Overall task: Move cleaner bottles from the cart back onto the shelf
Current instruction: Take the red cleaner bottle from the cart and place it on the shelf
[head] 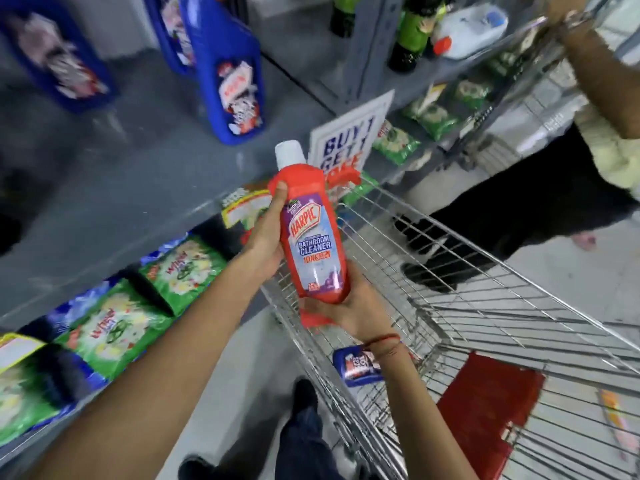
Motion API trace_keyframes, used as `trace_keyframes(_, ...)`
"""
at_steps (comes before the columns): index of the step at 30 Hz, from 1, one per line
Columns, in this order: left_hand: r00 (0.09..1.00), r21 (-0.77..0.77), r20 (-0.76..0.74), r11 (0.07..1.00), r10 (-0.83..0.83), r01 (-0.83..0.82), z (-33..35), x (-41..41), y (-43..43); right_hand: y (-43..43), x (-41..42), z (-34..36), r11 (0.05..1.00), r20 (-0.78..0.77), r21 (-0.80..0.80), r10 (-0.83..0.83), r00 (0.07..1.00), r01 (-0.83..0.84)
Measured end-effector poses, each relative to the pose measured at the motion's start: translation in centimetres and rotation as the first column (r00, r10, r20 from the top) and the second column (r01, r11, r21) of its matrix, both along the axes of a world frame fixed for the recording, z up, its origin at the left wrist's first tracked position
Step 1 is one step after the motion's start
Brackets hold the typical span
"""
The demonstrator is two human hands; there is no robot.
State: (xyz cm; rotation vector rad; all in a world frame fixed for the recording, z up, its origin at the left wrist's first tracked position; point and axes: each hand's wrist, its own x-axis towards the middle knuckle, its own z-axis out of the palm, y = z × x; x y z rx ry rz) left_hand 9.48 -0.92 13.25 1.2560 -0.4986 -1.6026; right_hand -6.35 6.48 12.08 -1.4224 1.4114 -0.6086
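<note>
1. Red Harpic bathroom cleaner bottle [311, 233], white cap up and tilted slightly left, held in the air above the front left corner of the wire shopping cart [485, 306], label facing the camera. Not yet on the shelf [138, 174].
2. Left hand [268, 233] grips the bottle's upper left side, thumb on the red shoulder, fingers wrapped behind it. Right hand [349, 306] cups the base from below, fingers closed around the bottom; a red thread sits on that wrist.
3. Both forearms reach forward, the left from lower left, the right from bottom centre over the cart.
4. Progress, as judged: blue cleaner bottles [232, 81] already stand on the grey shelf. One blue bottle [356, 367] lies in the cart, so at least this and the red one remain.
5. Green detergent packs [117, 327] line the lower shelf. Another person's arm [602, 74] shows at upper right.
</note>
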Motion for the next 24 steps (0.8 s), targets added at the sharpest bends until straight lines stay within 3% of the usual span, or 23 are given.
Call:
trace_keyframes(8, 0.951, -0.205, 0.223, 0.964, 0.215, -0.17, 9.3, 13.0, 8.3, 3.0, 12.2, 5.0, 0.966, 0.138, -0.08, 0.257, 0.957, -0.248)
trace_keyframes(11, 0.905, -0.303, 0.245, 0.914, 0.347, -0.269, 11.5, 18.2, 12.6, 4.7, 17.9, 5.8, 0.923, 0.143, -0.125, 0.379, 0.914, -0.363)
trace_keyframes(16, 0.748, -0.382, 0.259, 0.776, 0.612, -0.502, 14.1, 26.3, 20.6, 8.4, 27.2, 7.2, 0.817, 0.145, -0.142, 0.576, 0.804, -0.559)
trace_keyframes(24, 0.503, -0.498, 0.243, 0.551, 0.83, -0.669, 16.1, 36.4, 31.7, 14.7, 41.4, 8.3, 0.6, 0.103, -0.225, 0.798, 0.594, -0.767)
